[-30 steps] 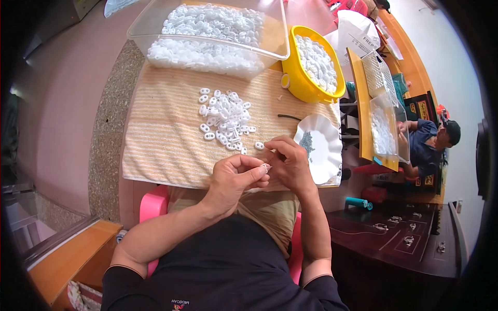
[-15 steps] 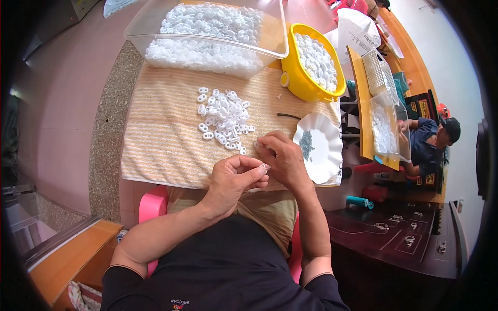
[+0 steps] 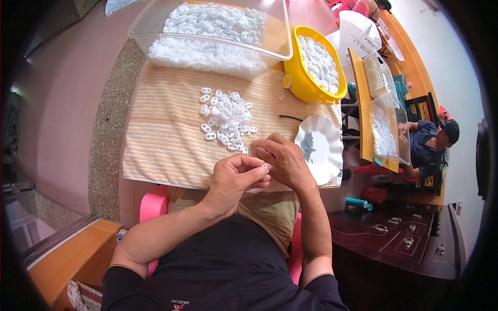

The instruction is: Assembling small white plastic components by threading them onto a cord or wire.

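My left hand is closed, thumb against forefinger, on a small white plastic piece that is mostly covered by the fingertips. Close beside it on the right, my right hand has its fingers curled together; whatever is between them, if anything, is hidden. Beyond both hands, a loose pile of white oval two-hole plastic pieces lies on the striped towel. To the right of my right hand sits a white fluted plate with a heap of tiny grey-green bits on it.
A large clear bin of white pieces stands at the far edge, beside a yellow tub holding more. A thin black rod lies near the plate. At right, another person works at a separate table.
The scene has shifted slightly right and down in the picture. Both hands keep nearly the same pose, the left one still pinching the small white piece.
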The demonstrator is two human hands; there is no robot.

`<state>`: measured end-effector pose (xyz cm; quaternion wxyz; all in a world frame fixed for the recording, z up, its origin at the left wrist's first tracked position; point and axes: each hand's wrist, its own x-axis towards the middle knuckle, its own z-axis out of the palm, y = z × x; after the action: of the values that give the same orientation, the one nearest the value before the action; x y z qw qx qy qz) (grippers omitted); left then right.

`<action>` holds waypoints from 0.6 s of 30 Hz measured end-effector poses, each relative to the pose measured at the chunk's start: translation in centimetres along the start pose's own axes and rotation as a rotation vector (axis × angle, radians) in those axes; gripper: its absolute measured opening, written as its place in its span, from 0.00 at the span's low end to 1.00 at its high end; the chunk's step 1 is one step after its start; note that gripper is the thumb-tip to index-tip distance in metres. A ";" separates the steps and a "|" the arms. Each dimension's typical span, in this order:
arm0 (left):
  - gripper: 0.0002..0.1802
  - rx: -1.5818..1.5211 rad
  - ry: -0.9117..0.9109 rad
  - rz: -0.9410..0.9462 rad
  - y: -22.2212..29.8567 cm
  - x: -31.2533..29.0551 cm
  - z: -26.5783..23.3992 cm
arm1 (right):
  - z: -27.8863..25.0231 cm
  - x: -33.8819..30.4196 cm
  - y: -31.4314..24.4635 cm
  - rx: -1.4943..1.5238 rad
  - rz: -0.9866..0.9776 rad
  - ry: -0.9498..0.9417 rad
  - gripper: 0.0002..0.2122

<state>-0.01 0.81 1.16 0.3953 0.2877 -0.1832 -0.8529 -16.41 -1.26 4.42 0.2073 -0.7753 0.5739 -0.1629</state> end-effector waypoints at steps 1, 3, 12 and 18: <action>0.05 0.001 -0.001 0.002 0.0 0.0 0.0 | 0.0 0.0 0.1 0.000 0.000 -0.001 0.09; 0.06 0.002 -0.002 0.004 0.0 0.0 -0.1 | 0.0 0.0 0.4 0.001 -0.020 -0.013 0.10; 0.05 -0.006 -0.006 0.022 -0.1 0.1 -0.2 | 0.1 0.2 0.9 -0.024 -0.053 -0.028 0.09; 0.05 -0.021 -0.003 0.023 0.2 0.1 -0.1 | 0.5 0.0 1.2 0.014 -0.086 0.065 0.11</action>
<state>0.08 0.58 1.16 0.4079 0.2801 -0.1779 -0.8506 -17.15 -1.47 3.43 0.1867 -0.7920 0.5454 -0.2008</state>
